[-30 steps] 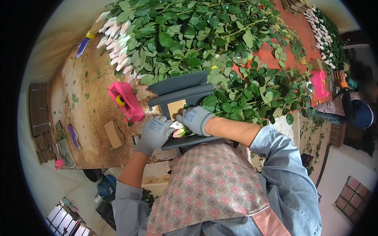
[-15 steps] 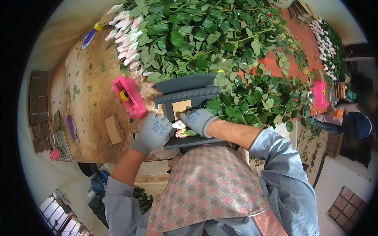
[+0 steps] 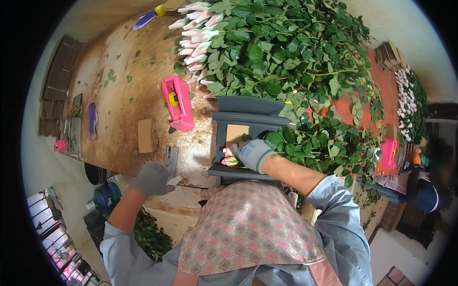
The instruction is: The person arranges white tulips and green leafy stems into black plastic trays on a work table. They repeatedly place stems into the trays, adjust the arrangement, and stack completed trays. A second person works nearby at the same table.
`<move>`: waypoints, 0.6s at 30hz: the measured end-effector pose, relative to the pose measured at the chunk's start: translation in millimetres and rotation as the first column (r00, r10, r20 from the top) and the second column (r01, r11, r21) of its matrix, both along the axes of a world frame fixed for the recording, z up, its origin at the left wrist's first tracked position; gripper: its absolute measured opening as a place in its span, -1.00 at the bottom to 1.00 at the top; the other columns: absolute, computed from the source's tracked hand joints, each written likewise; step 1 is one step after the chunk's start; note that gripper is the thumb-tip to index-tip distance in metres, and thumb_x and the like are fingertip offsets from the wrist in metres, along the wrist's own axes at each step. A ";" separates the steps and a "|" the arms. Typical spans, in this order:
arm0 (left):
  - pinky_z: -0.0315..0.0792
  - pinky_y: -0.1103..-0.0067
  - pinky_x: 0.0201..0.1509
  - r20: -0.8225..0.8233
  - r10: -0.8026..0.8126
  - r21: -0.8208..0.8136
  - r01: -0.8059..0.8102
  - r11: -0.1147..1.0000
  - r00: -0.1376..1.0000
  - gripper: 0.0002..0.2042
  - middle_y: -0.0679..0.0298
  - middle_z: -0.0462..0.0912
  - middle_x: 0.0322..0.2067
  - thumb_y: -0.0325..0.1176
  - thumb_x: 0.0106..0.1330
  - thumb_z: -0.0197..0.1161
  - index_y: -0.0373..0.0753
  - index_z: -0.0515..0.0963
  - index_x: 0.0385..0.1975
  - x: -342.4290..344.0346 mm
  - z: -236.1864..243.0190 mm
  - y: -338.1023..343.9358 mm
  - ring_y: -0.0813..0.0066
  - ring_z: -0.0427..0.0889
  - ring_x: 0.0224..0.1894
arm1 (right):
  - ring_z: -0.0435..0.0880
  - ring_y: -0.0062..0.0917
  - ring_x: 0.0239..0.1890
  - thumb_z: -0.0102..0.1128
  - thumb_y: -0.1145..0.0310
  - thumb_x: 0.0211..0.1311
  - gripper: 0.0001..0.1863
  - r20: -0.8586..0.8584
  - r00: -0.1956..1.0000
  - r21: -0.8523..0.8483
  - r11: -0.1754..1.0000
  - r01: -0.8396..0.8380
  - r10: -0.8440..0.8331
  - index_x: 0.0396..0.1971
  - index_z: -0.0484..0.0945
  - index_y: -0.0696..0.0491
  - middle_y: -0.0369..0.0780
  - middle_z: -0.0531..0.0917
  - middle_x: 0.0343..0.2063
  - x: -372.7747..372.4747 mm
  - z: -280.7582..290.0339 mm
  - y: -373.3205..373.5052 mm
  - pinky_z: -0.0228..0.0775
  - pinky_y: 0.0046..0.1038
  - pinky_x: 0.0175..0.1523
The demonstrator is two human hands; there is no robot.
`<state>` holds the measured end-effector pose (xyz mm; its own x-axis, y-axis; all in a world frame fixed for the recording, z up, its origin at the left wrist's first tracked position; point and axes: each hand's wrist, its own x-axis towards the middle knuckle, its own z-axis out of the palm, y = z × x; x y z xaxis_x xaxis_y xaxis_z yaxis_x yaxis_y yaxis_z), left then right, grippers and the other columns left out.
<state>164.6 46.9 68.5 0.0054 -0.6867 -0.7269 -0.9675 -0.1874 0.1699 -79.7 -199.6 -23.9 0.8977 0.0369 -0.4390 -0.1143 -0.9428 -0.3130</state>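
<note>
While right hand [image 3: 251,153] clasps rosebuds [image 3: 229,158] in grey tray [image 3: 248,117], left hand [image 3: 152,177] grips stapler [image 3: 171,159], pink tape dispenser [image 3: 178,103] nr.

The gloved left hand [image 3: 151,177] grips a stapler [image 3: 171,159]; the gloved right hand [image 3: 253,153] presses rosebuds [image 3: 230,157] under its fingers [image 3: 241,151] in a grey tray [image 3: 248,112].

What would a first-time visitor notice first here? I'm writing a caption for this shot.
Most striking is the heap of leafy stems filling the upper right of the worn table, pale buds at its left edge. A bright pink tape dispenser lies left of centre. Below, the gloved right hand rests on a grey frame, holding buds.
</note>
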 end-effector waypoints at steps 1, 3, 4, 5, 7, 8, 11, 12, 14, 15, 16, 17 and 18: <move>0.50 0.23 0.07 -0.116 0.050 -0.150 -0.067 0.986 0.992 -0.47 0.08 0.62 0.08 -0.01 0.17 0.43 -0.27 0.59 0.01 -8.9 7.8 -3.4 0.11 0.65 0.05 | 0.78 -0.18 -0.21 0.02 0.38 0.39 -0.75 0.030 1.000 -0.007 1.000 0.001 -0.001 -0.01 0.50 0.11 -0.06 0.73 -0.25 -1.9 0.5 0.0 0.61 -0.17 -0.22; 0.45 0.25 0.21 -0.345 -0.036 -0.484 -0.145 0.863 0.938 -0.33 0.01 0.49 0.22 0.05 0.19 0.41 -0.27 0.48 0.20 -37.7 15.6 -33.8 0.02 0.57 0.18 | 0.80 -0.19 -0.24 0.01 0.37 0.41 -0.77 0.082 0.997 -0.028 1.000 0.011 -0.009 -0.05 0.54 0.11 -0.08 0.76 -0.28 -5.1 -3.2 0.0 0.62 -0.18 -0.23; 0.41 0.24 0.28 -0.414 -0.032 -0.474 -0.185 0.861 0.910 -0.33 -0.02 0.49 0.24 0.04 0.21 0.41 -0.27 0.48 0.22 -56.5 20.3 -49.7 -0.01 0.53 0.22 | 0.80 -0.20 -0.24 0.01 0.36 0.42 -0.77 0.073 0.997 -0.023 1.000 0.008 -0.007 -0.06 0.54 0.11 -0.08 0.76 -0.29 -4.1 -2.5 -0.9 0.62 -0.18 -0.23; 0.36 0.22 0.35 -0.479 -0.036 -0.462 -0.217 0.860 0.877 -0.34 -0.04 0.48 0.26 0.02 0.23 0.40 -0.27 0.48 0.24 -72.3 23.9 -64.2 -0.04 0.50 0.26 | 0.80 -0.20 -0.24 0.00 0.36 0.42 -0.77 0.064 0.998 -0.020 1.000 0.014 -0.012 -0.06 0.54 0.11 -0.09 0.76 -0.29 -3.1 -1.5 -1.7 0.62 -0.18 -0.23; 0.35 0.22 0.36 -0.488 -0.030 -0.408 -0.197 0.891 0.872 -0.37 -0.03 0.47 0.27 -0.02 0.27 0.38 -0.28 0.48 0.25 -96.8 -4.8 -76.6 -0.06 0.49 0.26 | 0.79 -0.20 -0.26 0.00 0.36 0.42 -0.78 0.074 0.997 0.006 1.000 0.026 -0.026 -0.08 0.53 0.11 -0.10 0.76 -0.31 -3.2 1.5 -2.7 0.61 -0.18 -0.25; 0.34 0.21 0.37 -0.491 -0.026 -0.378 -0.186 0.907 0.871 -0.38 -0.03 0.47 0.28 -0.04 0.29 0.36 -0.28 0.47 0.26 -106.4 -21.9 -80.7 -0.07 0.48 0.27 | 0.79 -0.20 -0.27 0.00 0.36 0.41 -0.79 0.093 0.995 0.032 0.999 0.034 -0.037 -0.08 0.52 0.11 -0.10 0.76 -0.33 -3.3 2.1 -2.6 0.60 -0.17 -0.26; 0.37 0.24 0.35 -0.551 -0.001 -0.253 -0.166 0.953 0.835 -0.45 -0.05 0.51 0.23 -0.14 0.35 0.31 -0.29 0.46 0.27 -107.2 -33.5 -101.4 -0.07 0.49 0.27 | 0.78 -0.18 -0.31 0.01 0.34 0.40 -0.79 0.146 0.986 0.059 0.995 0.075 -0.083 -0.10 0.46 0.12 -0.10 0.75 -0.37 -7.5 -4.5 -6.4 0.58 -0.15 -0.30; 0.38 0.25 0.35 -0.557 0.027 -0.223 -0.181 0.958 0.830 -0.46 -0.06 0.52 0.22 -0.15 0.35 0.30 -0.29 0.47 0.27 -105.7 -34.2 -102.5 -0.07 0.49 0.26 | 0.78 -0.17 -0.33 0.01 0.30 0.39 -0.78 0.181 0.979 0.075 0.994 0.076 -0.089 -0.11 0.48 0.10 -0.11 0.75 -0.38 -6.5 -3.6 -9.0 0.58 -0.14 -0.30; 0.44 0.26 0.28 -0.540 -0.029 -0.290 -0.154 0.945 0.841 -0.48 -0.05 0.53 0.21 -0.17 0.36 0.27 -0.28 0.47 0.25 -106.1 -40.3 -98.9 -0.06 0.55 0.18 | 0.78 -0.17 -0.30 0.01 0.27 0.39 -0.77 0.103 0.990 0.097 0.992 0.082 -0.092 -0.10 0.53 0.06 -0.12 0.75 -0.35 -5.7 -0.2 -10.3 0.59 -0.14 -0.27; 0.45 0.24 0.26 -0.525 -0.025 -0.291 -0.152 0.945 0.851 -0.49 -0.04 0.52 0.22 -0.15 0.36 0.25 -0.26 0.47 0.25 -107.4 -40.0 -96.9 -0.06 0.57 0.16 | 0.78 -0.17 -0.28 0.00 0.26 0.41 -0.76 0.127 0.988 0.099 0.992 0.075 -0.087 -0.09 0.54 0.05 -0.12 0.75 -0.33 -7.1 -1.3 -11.1 0.59 -0.14 -0.26; 0.46 0.21 0.24 -0.509 -0.019 -0.293 -0.152 0.944 0.860 -0.49 -0.03 0.52 0.22 -0.14 0.36 0.24 -0.25 0.48 0.25 -108.3 -38.2 -96.2 -0.05 0.58 0.14 | 0.78 -0.17 -0.27 0.00 0.25 0.42 -0.76 0.152 0.985 0.099 0.993 0.065 -0.079 -0.09 0.56 0.03 -0.12 0.75 -0.32 -8.6 -2.8 -10.7 0.60 -0.15 -0.25; 0.50 0.25 0.20 -0.478 -0.049 -0.324 -0.125 0.938 0.877 -0.48 -0.06 0.49 0.25 -0.19 0.34 0.28 -0.29 0.48 0.25 -109.4 -35.1 -96.7 -0.08 0.61 0.11 | 0.78 -0.17 -0.25 -0.01 0.24 0.43 -0.75 0.177 0.982 0.099 0.994 0.052 -0.069 -0.08 0.57 0.02 -0.13 0.75 -0.30 -9.3 -3.7 -10.3 0.60 -0.16 -0.24; 0.51 0.24 0.17 -0.448 -0.055 -0.348 -0.117 0.930 0.892 -0.47 -0.06 0.48 0.27 -0.19 0.34 0.28 -0.28 0.46 0.27 -112.4 -31.5 -96.7 -0.08 0.62 0.10 | 0.78 -0.18 -0.23 -0.03 0.24 0.44 -0.75 0.165 0.983 0.102 0.993 0.057 -0.073 -0.08 0.58 0.02 -0.13 0.75 -0.29 -9.6 -1.9 -10.6 0.60 -0.17 -0.22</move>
<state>52.2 -49.9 37.0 -0.2319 -0.9027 -0.3625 -0.7674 -0.0593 0.6384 -89.3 -210.2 -25.8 0.9604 0.0107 -0.2784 -0.1124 -0.8994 -0.4224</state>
